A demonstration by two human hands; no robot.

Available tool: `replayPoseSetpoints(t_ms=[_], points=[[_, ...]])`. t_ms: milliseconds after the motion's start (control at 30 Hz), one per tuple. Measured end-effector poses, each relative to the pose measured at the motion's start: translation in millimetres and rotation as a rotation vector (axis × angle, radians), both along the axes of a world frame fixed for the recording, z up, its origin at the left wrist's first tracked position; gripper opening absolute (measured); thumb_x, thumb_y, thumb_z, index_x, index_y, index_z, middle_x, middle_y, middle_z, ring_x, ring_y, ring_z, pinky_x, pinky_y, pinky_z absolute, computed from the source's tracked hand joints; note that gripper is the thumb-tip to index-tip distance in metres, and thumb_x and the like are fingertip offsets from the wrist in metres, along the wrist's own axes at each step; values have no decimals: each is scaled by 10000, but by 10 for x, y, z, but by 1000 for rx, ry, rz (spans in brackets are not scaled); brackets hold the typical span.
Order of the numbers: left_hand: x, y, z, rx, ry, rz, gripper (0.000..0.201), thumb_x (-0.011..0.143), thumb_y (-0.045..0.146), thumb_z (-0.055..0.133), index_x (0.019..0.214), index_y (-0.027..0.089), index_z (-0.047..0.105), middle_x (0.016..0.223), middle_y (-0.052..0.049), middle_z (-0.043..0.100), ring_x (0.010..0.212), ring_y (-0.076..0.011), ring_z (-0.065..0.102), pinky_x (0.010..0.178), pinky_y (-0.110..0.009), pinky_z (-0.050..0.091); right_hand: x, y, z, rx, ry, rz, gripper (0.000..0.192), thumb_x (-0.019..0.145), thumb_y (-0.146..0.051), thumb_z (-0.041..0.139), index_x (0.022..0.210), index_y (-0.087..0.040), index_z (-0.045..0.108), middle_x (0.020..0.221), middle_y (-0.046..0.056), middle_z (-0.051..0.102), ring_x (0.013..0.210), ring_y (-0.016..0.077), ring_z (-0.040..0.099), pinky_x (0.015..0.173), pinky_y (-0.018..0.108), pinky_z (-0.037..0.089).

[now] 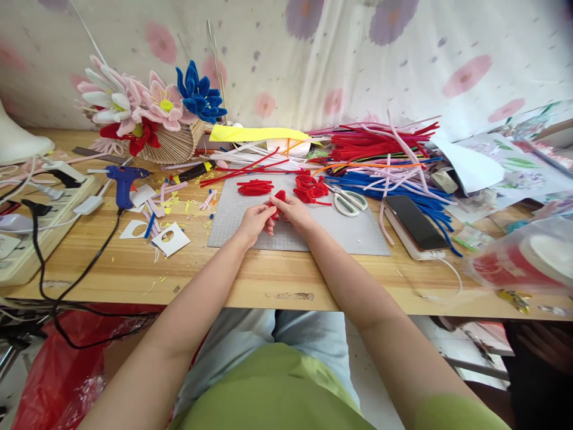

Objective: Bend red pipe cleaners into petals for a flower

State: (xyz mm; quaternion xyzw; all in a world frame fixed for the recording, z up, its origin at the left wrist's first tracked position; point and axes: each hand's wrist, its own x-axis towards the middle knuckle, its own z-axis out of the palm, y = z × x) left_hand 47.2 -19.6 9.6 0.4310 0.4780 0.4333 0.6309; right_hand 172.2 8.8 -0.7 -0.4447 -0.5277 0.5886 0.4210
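Note:
Over the grey cutting mat [286, 239], my left hand [257, 222] and my right hand [293, 212] meet, both closed on one short piece of red pipe cleaner [280, 196]. Fingers cover most of that piece, so its full shape is hidden. Just beyond my left hand lies a small stack of short red pipe cleaner pieces [255, 187]. Past my right hand sits a pile of red pipe cleaners bent into loops [310, 187]. White-handled scissors [347, 202] rest to the right of that pile.
Long pipe cleaners [376, 146] lie heaped at the back. Fluffy flowers [166, 104] stand back left, near a blue glue gun [125, 182] and a power strip [45, 239]. On the right are a phone [416, 222] and a bagged red cup [510, 260].

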Motion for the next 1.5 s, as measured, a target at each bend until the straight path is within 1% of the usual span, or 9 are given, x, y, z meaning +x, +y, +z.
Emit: replayPoseSetpoints(t_ms=[367,500,633,767,933,1133,1300,1400,1500], points=[[64,-30,-87,106,-60,-54,317,702,423,679,671,139,540,472,53,523,383,-60,483,421,-208,475,58,27,-9,12,5,27,484,551,-586,709,575,-166,469,439,-77,393,410,39,314,417,211,203],[55,13,-82,73,-153,-93,243,730,341,675,732,131,553,569,19,603,480,-85,577,499,-226,518,45,21,-19,2,15,-19,518,651,-684,569,647,-168,529,450,-58,416,413,61,351,408,214,227],[45,45,-60,23,-214,-5,156,773,261,643,813,126,576,650,-9,655,573,-92,637,573,-212,531,15,26,-19,56,52,-78,577,687,-735,460,693,-168,566,564,-18,511,537,88,447,485,212,336],[15,47,-52,-38,-122,-66,187,779,290,644,775,115,578,576,-4,634,511,-91,621,542,-206,525,-8,39,-29,186,-89,-103,479,632,-642,596,636,-165,550,590,-28,505,587,92,428,564,224,349],[-32,44,-11,-22,63,-54,148,790,253,628,788,110,591,489,15,594,406,-92,571,458,-201,491,12,71,-70,266,-230,-95,441,737,-586,504,623,-163,551,581,-19,493,587,102,418,609,245,343],[-107,73,53,-116,-78,-60,210,738,282,676,836,129,571,577,2,620,458,-83,570,462,-194,477,41,83,-70,352,-363,-153,379,835,-483,423,656,-169,537,614,-12,495,619,116,429,631,252,348],[-191,157,-69,169,160,168,263,721,371,670,851,182,541,470,91,457,378,-54,395,379,-167,305,-3,38,-89,516,-548,-26,404,880,-461,391,638,-172,536,668,25,547,741,152,482,745,285,373],[-232,218,-167,405,350,263,217,724,365,655,705,172,559,522,62,496,477,-63,444,478,-185,350,-38,0,-79,578,-523,98,426,888,-476,383,678,-165,587,720,48,591,824,170,504,826,312,375],[-248,252,-201,471,332,334,236,742,367,630,648,168,544,560,42,528,534,-72,468,539,-195,373,-25,-31,-28,547,-387,205,419,859,-508,432,765,-158,642,784,45,628,835,167,523,832,311,383]])
